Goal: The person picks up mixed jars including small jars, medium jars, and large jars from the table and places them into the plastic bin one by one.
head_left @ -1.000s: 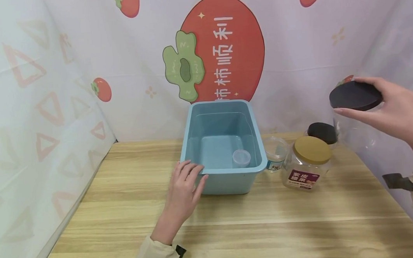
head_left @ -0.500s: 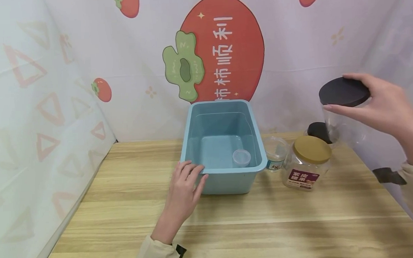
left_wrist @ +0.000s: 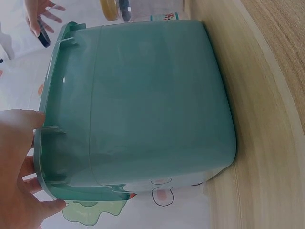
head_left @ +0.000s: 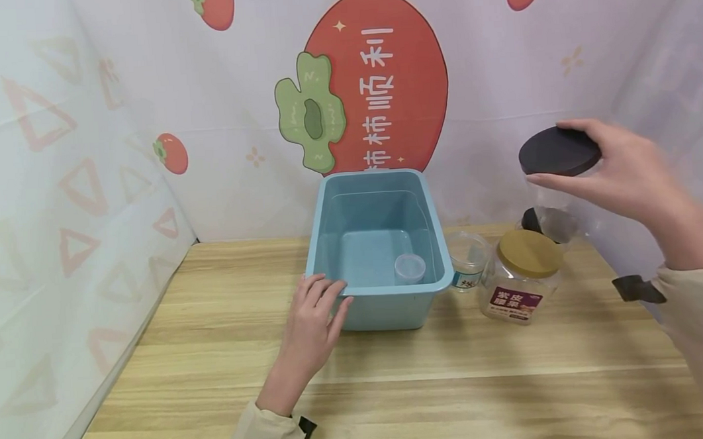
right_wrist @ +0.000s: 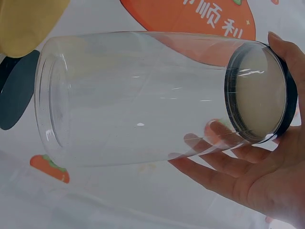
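Note:
A tall clear jar [right_wrist: 138,100] with a black lid [head_left: 559,151] is held in the air by my right hand [head_left: 629,172], its thumb and fingers gripping the lid's edge. The jar looks see-through with nothing inside. Below it stand a gold-lidded jar [head_left: 519,290] with a purple label and, partly hidden behind, a black-lidded jar [head_left: 530,222]. My left hand [head_left: 313,314] grips the near left corner of a blue bin [head_left: 386,312], fingers bent over its rim. Inside the bin, near the front right, is a small clear round container [head_left: 410,267].
A small clear jar [head_left: 467,266] with a blue label stands right against the bin's side. The wooden table [head_left: 396,389] carries everything. White cloth [head_left: 236,186] printed with persimmons hangs behind, and another patterned cloth is at the left.
My right hand has moved left with the tall jar, rising slightly, and now overlaps the black-lidded jar in the head view. My left hand has stayed on the bin's rim.

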The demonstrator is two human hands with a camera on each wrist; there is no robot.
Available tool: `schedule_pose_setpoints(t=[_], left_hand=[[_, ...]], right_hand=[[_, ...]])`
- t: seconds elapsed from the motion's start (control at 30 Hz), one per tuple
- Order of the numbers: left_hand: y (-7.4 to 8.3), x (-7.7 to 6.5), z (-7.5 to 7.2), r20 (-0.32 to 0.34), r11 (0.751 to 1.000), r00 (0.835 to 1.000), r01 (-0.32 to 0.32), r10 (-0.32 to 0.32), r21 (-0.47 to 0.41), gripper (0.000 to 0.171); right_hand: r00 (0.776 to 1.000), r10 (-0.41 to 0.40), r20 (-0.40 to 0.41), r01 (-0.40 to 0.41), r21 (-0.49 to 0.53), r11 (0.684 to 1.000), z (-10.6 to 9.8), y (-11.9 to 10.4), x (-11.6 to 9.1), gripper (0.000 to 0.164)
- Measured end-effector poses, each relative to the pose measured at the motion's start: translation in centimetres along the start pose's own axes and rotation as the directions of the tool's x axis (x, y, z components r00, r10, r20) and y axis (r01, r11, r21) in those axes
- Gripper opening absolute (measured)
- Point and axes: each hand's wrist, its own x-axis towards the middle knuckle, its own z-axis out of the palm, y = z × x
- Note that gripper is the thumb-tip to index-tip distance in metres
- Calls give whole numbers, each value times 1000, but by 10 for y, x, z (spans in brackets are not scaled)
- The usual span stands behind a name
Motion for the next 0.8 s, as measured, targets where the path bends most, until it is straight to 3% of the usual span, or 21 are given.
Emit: schedule_pose_setpoints(t=[0.8], left_hand=[[1,1,-1,7,1000,1000,2,-2,5,23]], right_hand=[[996,-77,41,76,29,997,7,-25,14,89]])
